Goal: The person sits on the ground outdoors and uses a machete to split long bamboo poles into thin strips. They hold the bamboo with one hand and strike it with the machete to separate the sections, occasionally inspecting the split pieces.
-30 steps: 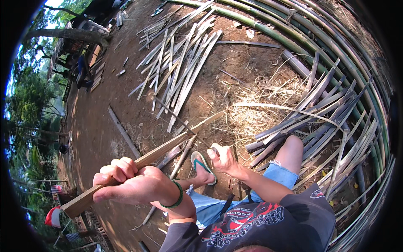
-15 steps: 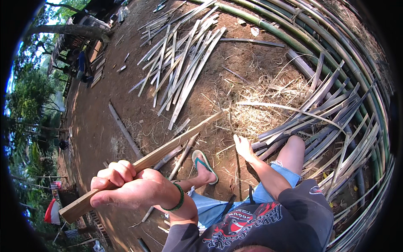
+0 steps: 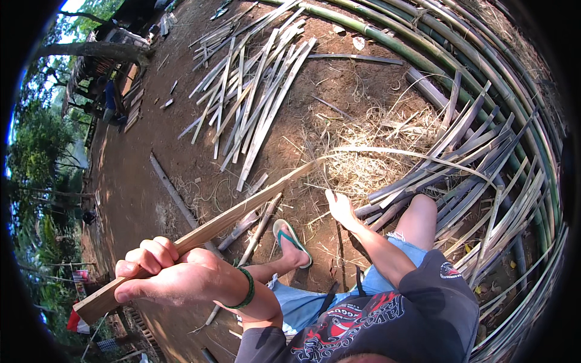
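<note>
Bamboo slat (image 3: 242, 209), long and pale, runs slantwise from the lower left up toward the middle of the view, above bare dirt. Its near end sits in the left hand (image 3: 172, 278), whose fingers are wrapped tight around it; a green band (image 3: 247, 289) circles that wrist. At the far end the slat thins into a curling strip (image 3: 411, 154) that arcs rightward over dry shavings (image 3: 363, 163). Just below that end, the right hand (image 3: 342, 209) reaches out with fingers loosely spread, clear of the slat and holding nothing. Between the two arms a foot in a green-strapped sandal (image 3: 293, 242) rests on the ground. A pile of cut slats (image 3: 254, 97) lies farther off, and long green bamboo poles (image 3: 484, 66) curve along the right.
</note>
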